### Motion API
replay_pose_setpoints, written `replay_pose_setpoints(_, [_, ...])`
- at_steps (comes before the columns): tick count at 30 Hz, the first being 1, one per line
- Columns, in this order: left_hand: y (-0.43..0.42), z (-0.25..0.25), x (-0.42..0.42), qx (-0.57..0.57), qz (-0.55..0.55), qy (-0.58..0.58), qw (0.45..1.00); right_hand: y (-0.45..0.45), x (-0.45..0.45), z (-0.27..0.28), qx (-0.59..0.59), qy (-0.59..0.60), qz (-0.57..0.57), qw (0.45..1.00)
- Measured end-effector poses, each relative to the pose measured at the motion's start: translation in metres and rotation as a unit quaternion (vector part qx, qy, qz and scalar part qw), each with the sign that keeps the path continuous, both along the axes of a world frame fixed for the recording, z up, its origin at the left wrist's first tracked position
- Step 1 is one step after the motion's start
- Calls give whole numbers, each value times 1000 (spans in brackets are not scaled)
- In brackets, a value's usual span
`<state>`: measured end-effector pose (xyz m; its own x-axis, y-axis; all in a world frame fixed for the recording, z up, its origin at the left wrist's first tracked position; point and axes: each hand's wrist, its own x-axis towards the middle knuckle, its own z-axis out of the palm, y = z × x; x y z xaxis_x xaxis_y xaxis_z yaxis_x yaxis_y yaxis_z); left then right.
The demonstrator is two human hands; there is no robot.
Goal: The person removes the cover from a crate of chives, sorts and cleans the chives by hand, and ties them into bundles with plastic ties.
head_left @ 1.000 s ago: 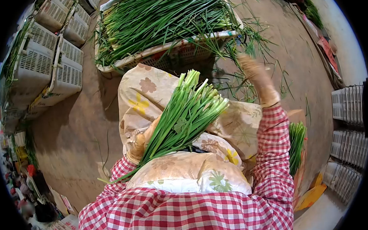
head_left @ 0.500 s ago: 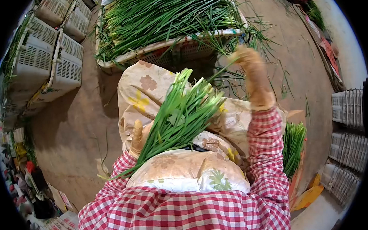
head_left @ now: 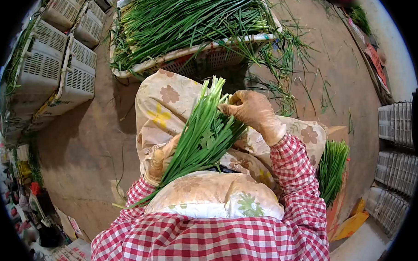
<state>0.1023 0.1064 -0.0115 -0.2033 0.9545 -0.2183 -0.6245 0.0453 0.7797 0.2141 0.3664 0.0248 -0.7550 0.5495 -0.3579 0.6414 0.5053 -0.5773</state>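
Note:
A bunch of garlic chives (head_left: pixel 201 136) lies slanted over my lap, its pale stem ends pointing up and away. My left hand (head_left: pixel 160 162), in a soiled glove, is wrapped round the bunch from the left, with some fingers hidden behind the leaves. At the bunch's upper right, my gloved right hand (head_left: pixel 255 111) has its thumb and fingers pinched together by the stem ends. Whether it grips a stem there is hard to make out. A floral apron (head_left: pixel 168 94) covers my knees under the bunch.
Ahead stands a crate (head_left: pixel 167 57) heaped with chives, with loose leaves (head_left: pixel 284 59) on the floor at its right. Another chive bunch (head_left: pixel 332 167) sits on a cardboard box (head_left: pixel 339 134) at my right. White crates (head_left: pixel 78 70) are stacked left, more crates (head_left: pixel 395 124) far right.
My right hand has come back from near the crate's right corner, where it held a thin strand, to the bunch's stem ends. My left hand has closed further round the bunch, which stands slightly steeper.

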Motion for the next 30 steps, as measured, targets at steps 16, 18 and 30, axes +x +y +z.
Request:
replay_pose_setpoints(16, [1,5,-5,-116,-24,-105,987,2,-7,-25,-262,161,-163,937])
replay_pose_setpoints(18, [0,-3,-5,-97,-25,-160,982,0,-8,-26,-273,187,-184,926])
replay_pose_setpoints(30, [-5,-20,-8,-113,27,-236,965,113,47,-42,-153,505,-289,799])
